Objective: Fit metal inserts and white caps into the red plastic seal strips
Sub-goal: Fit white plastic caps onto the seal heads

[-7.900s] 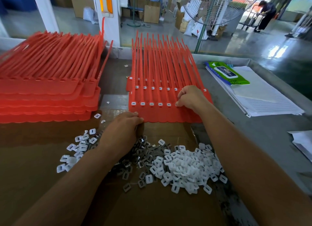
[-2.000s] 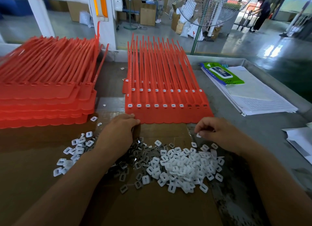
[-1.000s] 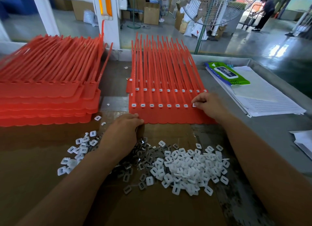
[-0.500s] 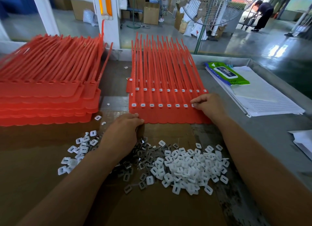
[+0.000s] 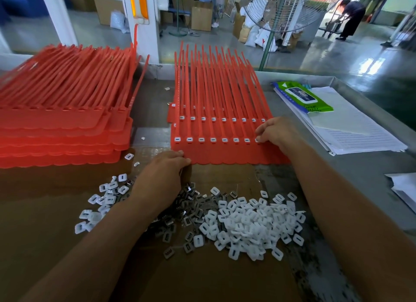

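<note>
One green wipes pack (image 5: 301,96) lies on lined papers (image 5: 353,132) at your right; its label print is too small to read. Your grey metal table (image 5: 360,177) carries a brown cardboard sheet (image 5: 213,279) heaped with metal inserts (image 5: 186,214) and white caps (image 5: 254,223); a fan (image 5: 269,40) stands on the glossy floor (image 5: 337,58) beyond. Ahead, the red seal strips (image 5: 216,99) show two capped rows. Your right hand (image 5: 278,132) pinches the end cap (image 5: 257,140); your left hand (image 5: 161,177), apart, curls at their near edge, grip unclear.
</note>
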Action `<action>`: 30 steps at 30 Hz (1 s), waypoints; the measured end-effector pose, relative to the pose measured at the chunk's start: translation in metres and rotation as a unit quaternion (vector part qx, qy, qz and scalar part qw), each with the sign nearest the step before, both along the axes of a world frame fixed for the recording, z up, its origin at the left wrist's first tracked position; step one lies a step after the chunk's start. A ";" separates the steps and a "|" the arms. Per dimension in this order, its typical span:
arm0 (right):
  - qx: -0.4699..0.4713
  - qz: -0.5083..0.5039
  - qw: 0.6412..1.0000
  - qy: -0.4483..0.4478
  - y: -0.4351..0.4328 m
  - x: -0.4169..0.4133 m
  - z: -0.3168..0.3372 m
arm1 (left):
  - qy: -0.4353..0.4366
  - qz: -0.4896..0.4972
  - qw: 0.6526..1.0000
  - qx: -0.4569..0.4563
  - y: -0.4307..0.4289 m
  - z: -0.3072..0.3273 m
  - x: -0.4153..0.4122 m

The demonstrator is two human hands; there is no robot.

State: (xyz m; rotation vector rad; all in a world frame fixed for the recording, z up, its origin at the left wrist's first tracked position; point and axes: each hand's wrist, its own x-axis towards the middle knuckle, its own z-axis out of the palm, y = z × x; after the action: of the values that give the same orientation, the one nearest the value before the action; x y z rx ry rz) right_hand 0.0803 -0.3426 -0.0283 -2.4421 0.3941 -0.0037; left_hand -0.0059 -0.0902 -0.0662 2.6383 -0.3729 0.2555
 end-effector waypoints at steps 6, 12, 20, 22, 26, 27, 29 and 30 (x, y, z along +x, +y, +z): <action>0.013 -0.008 1.000 -0.014 0.001 -0.006 -0.001 | 0.000 0.004 1.000 -0.004 0.000 0.000 -0.001; 0.030 -0.011 0.999 -0.042 0.000 -0.009 -0.009 | -0.001 0.000 1.000 -0.008 0.000 0.001 -0.001; 0.119 0.022 0.992 -0.037 -0.007 -0.029 -0.001 | 0.001 -0.001 1.000 -0.004 0.000 0.002 -0.001; 0.119 0.045 0.991 -0.036 -0.006 -0.041 0.005 | 0.002 0.000 1.000 -0.003 0.000 0.002 -0.001; 0.111 0.129 0.985 -0.021 -0.004 -0.073 0.020 | 0.004 -0.003 1.000 0.003 0.001 0.001 0.000; 0.106 0.152 0.983 -0.007 -0.004 -0.080 0.023 | 0.005 -0.003 1.000 0.003 0.001 0.001 0.000; 0.072 0.191 0.979 0.021 -0.005 -0.093 0.026 | 0.008 -0.001 1.000 0.004 0.001 0.001 0.000; 0.047 0.207 0.977 0.030 -0.005 -0.098 0.026 | 0.009 0.000 1.000 0.004 0.001 0.001 0.000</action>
State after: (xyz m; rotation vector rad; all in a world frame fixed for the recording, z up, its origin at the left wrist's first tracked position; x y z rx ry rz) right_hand -0.0178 -0.3476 -0.0025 -2.3891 -0.0932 0.2611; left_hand -0.0055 -0.0887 -0.0656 2.6471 -0.3684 0.2300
